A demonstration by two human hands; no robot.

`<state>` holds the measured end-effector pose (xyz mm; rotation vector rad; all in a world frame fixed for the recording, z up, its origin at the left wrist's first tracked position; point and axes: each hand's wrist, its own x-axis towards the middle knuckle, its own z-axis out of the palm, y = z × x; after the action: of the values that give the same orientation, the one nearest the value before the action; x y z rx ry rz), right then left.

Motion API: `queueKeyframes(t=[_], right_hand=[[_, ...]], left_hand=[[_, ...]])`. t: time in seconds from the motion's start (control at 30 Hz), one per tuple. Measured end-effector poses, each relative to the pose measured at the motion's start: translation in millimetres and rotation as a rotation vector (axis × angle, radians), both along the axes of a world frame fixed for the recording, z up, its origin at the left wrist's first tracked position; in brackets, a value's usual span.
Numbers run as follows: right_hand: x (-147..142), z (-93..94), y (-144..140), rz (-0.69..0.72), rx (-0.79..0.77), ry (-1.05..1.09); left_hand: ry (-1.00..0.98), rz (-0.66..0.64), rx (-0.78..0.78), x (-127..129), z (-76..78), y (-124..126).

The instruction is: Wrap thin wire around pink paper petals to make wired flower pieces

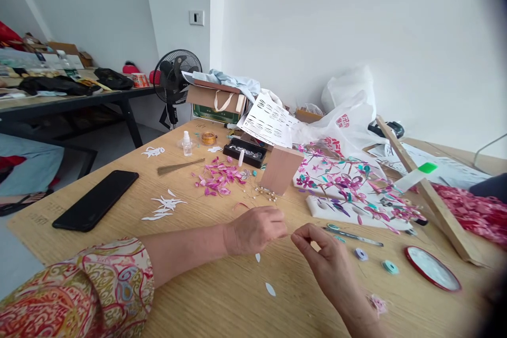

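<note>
Our left hand (255,229) rests low on the wooden desk (222,296) with the forearm laid flat across it, the patterned sleeve (79,290) bunched near the elbow, and its fingertips are drawn together toward the right, as if pinching something fine; whatever sits between them is too small for us to make out. Our right hand (328,259) comes up from the lower edge with the wrist bent and the palm turned partly inward, thumb and forefinger curled close together just across from the left grip, the two sets of fingertips near each other but apart. We judge that both hands stay low and braced on the desk because small work needs steadiness. Just below the gap between the grips lie two small white petal cut-outs (270,289), loose on the wood. Beyond the left grip we keep a heap of pink petals (217,179) and a scatter of small pearl beads (266,193) beside a tilted tan card (280,169). Beyond the right grip sits a white foam board (356,206) stuck with pink and teal paper flowers, and close beside that grip lie a slim metal tool (352,235), small quilled coils (390,266) and a red-rimmed lid (431,268). Far off past the left forearm lies a black phone (97,199).
</note>
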<state>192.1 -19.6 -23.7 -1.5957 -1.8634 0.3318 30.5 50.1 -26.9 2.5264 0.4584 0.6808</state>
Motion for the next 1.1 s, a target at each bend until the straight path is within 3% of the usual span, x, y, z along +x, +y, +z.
queueKeyframes(t=[0.07, 0.13, 0.23, 0.3, 0.37, 0.43, 0.57, 0.63, 0.7, 0.77, 0.87, 0.93, 1.0, 1.1], right_hand=[[2, -3.2, 2, -0.02, -0.096, 0.055], [6, -5.1, 2, -0.005, -0.108, 0.074], [13, -4.4, 1, 0.039, 0.071, 0.006], [16, -2.6, 0, 0.104, 0.199, -0.089], [17, -0.5, -2, 0.174, 0.274, -0.183], [16, 1.3, -2, 0.218, 0.314, -0.239], [12, 4.7, -3, 0.272, 0.332, -0.264], [9, 6.7, -3, 0.293, 0.308, -0.24], [6, 8.4, -4, 0.275, 0.258, -0.187], [4, 8.7, -5, 0.19, 0.178, -0.105], [3, 4.9, -3, 0.006, 0.003, 0.049], [3, 0.2, -1, -0.066, -0.119, 0.174], [4, -4.4, 1, -0.08, -0.208, 0.291], [5, -7.7, 4, -0.054, -0.217, 0.352]], left_hand=[[0.038, -0.005, 0.137, 0, -1.3, 0], [0.009, 0.06, -0.013, 0, -1.8, 2], [-0.103, 0.156, -0.66, 2, -1.4, 5], [-0.156, 0.117, -1.111, 1, -2.2, 8], [-0.179, 0.027, -1.388, 0, -4.0, 11], [-0.179, -0.031, -1.499, -1, -6.0, 12], [-0.129, -0.063, -1.54, -1, -7.7, 12], [-0.12, -0.041, -1.486, 0, -6.2, 9], [-0.128, 0.028, -1.293, 1, -3.1, 6], [-0.131, 0.072, -0.887, 2, 0.3, 3], [-0.062, 0.025, -0.091, 1, 2.0, 0], [0.001, 0.004, 0.294, 0, -0.4, 0], [0.019, 0.033, 0.474, -1, -4.3, 0], [-0.027, 0.077, 0.459, -1, -8.9, 1]])
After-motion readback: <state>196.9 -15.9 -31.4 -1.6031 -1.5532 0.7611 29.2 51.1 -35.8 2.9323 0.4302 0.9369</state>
